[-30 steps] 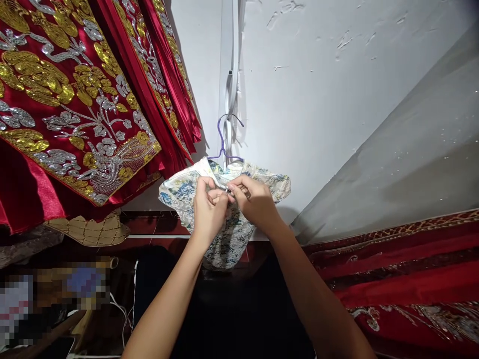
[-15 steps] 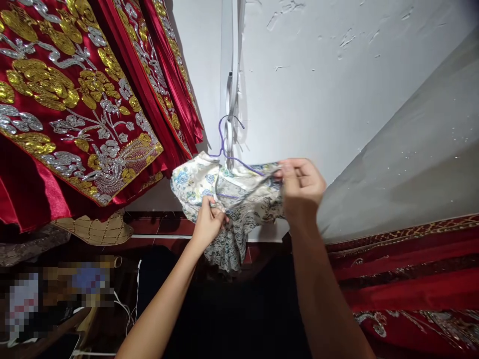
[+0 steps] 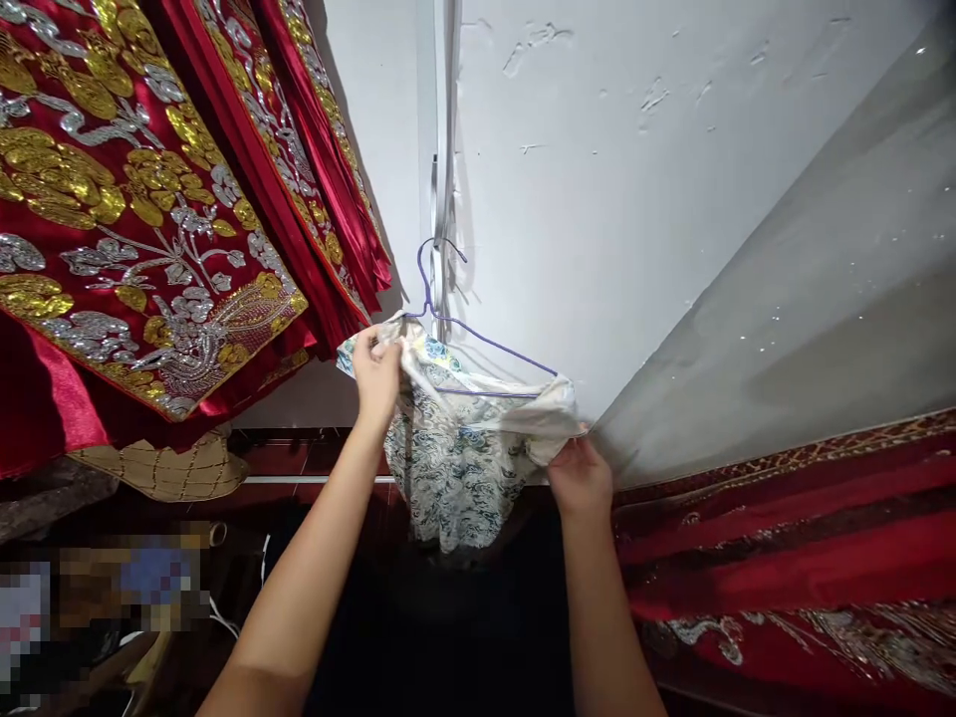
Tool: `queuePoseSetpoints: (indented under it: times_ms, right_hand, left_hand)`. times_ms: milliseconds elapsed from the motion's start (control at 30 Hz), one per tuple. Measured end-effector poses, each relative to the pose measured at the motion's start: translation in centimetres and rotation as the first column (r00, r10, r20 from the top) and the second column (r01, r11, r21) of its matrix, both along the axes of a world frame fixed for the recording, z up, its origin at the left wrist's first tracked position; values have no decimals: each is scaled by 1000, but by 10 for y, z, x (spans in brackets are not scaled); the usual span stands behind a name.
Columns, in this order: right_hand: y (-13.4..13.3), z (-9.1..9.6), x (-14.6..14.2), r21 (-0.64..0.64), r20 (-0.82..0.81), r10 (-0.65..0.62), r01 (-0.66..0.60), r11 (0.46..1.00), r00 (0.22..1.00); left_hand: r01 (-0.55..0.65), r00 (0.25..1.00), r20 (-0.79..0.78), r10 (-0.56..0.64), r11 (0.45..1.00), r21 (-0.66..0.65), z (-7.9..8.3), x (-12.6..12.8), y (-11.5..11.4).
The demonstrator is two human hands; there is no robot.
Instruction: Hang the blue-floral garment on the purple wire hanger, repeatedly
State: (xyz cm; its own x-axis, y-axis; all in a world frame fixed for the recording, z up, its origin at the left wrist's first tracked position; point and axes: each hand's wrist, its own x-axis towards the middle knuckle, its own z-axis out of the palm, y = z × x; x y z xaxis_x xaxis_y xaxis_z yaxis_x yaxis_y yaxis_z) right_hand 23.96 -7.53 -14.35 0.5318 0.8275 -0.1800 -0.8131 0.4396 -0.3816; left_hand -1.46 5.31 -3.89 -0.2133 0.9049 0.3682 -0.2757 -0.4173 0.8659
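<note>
A white garment with a blue and green floral print point(image 3: 467, 478), seemingly a blouse or dress, hangs on a purple wire hanger point(image 3: 493, 348). The hanger's hook lies at a white upright strip on the wall. My left hand point(image 3: 377, 373) pinches the cloth near the neckline and shoulder, left of the hook. At the right shoulder end, my right hand point(image 3: 581, 472) is closed at the edge of the cloth, its fingertips partly hidden. The right arm of the hanger is bare along its top, with cloth draped over its end.
A red drape with gold and silver embroidery point(image 3: 149, 199) hangs at the left. Red decorated cloth point(image 3: 784, 538) runs along the lower right. A pale wall point(image 3: 583, 219) stands behind the hanger. Cluttered items, partly pixelated, lie at the lower left.
My left hand has moved up and left from the front of the neckline to the left shoulder. My right hand has gone lower, and the cloth now drapes over the hanger's right end.
</note>
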Motion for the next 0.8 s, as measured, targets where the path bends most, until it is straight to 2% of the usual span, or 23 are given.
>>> queuePoseSetpoints:
  times_ms: [100, 200, 267, 367, 467, 533, 600, 633, 667, 733, 800]
  right_hand:
    - [-8, -21, -10, -20, -25, 6, -6, 1000, 1000]
    - [-16, -42, -24, -60, -16, 34, -35, 998, 999]
    - [-20, -55, -38, -101, 2, 73, -73, 992, 997]
    - [-27, -69, -65, -173, 36, 167, -158, 972, 985]
    - [-37, -74, -95, -264, 80, 288, -258, 929, 954]
    - [-45, -73, -114, -388, 211, 422, -321, 864, 882]
    - [-53, -69, -131, -523, 376, 566, -337, 783, 734]
    - [-55, -65, -140, -564, 439, 622, -340, 752, 648]
    - [-57, -60, -148, -582, 481, 659, -352, 733, 577]
    - [-57, -46, -162, -557, 512, 709, -441, 704, 486]
    - [-54, -27, -172, -464, 456, 747, -588, 663, 483]
  left_hand:
    - [115, 987, 126, -101, 987, -109, -2, -29, -9]
    - [289, 956, 109, -271, 930, -227, -2, -64, -42]
    - [323, 946, 131, -297, 908, -268, -5, -82, -66]
    - [317, 924, 323, -205, 884, -344, -23, -102, -96]
    - [297, 838, 546, -10, 848, -439, -53, -117, -113]
    - [270, 757, 634, 158, 807, -525, -70, -123, -119]
    - [283, 690, 672, 270, 754, -593, -78, -121, -125]
    - [308, 674, 683, 282, 733, -607, -79, -116, -129]
    - [339, 675, 688, 264, 718, -608, -77, -109, -134]
    - [395, 734, 663, 147, 702, -593, -71, -87, -148]
    - [438, 831, 551, -71, 694, -572, -63, -61, -169]
